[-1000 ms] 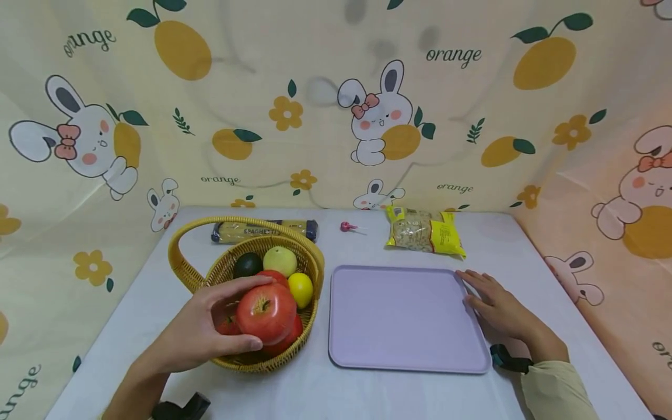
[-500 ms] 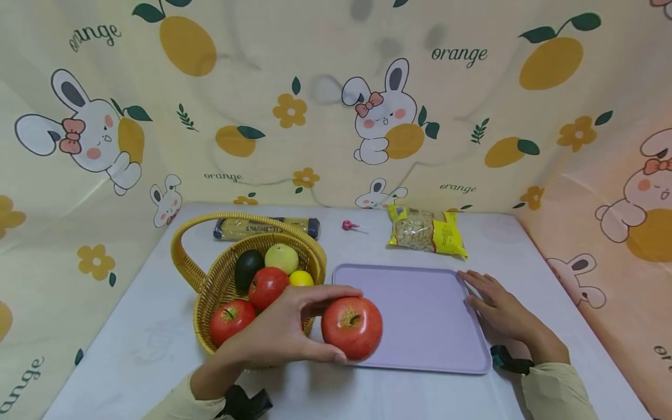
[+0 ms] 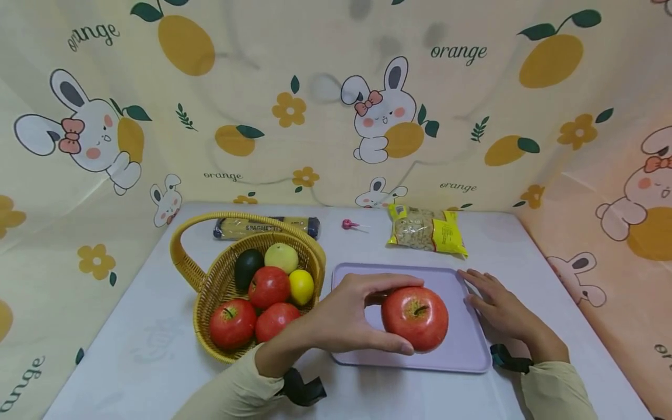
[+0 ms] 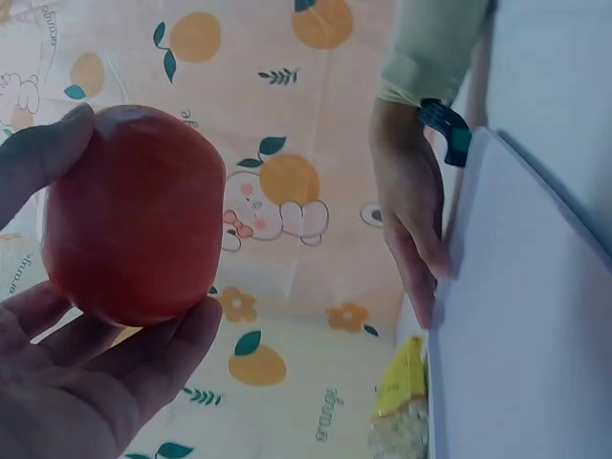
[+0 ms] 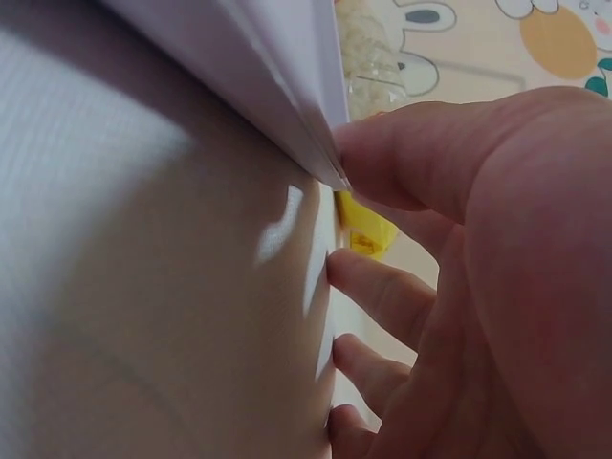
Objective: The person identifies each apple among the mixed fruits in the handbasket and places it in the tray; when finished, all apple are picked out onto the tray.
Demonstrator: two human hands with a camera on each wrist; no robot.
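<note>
My left hand [image 3: 349, 312] grips a red apple [image 3: 415, 319] between thumb and fingers, holding it over the lilac tray [image 3: 362, 359]. In the left wrist view the apple [image 4: 134, 215] is clasped from the side, well above the tray [image 4: 535, 316]. My right hand [image 3: 496, 306] lies at the tray's right edge with fingers extended. Its thumb [image 5: 411, 153] touches the tray's rim in the right wrist view, while the other fingertips rest on the tabletop. Left of the tray stands a wicker basket [image 3: 202, 318] with more red apples [image 3: 233, 324] in it.
The basket also holds an avocado [image 3: 249, 268], a pale green round fruit [image 3: 281, 258] and a lemon [image 3: 301, 287]; its handle arches high. Behind lie a spaghetti pack [image 3: 236, 229], a lollipop [image 3: 349, 224] and a yellow-and-clear bag [image 3: 425, 230]. A printed curtain [image 3: 325, 116] backs the table.
My left hand has lifted the apple out of the basket and carried it rightward to above the tray. The right hand has stayed at the tray's edge.
</note>
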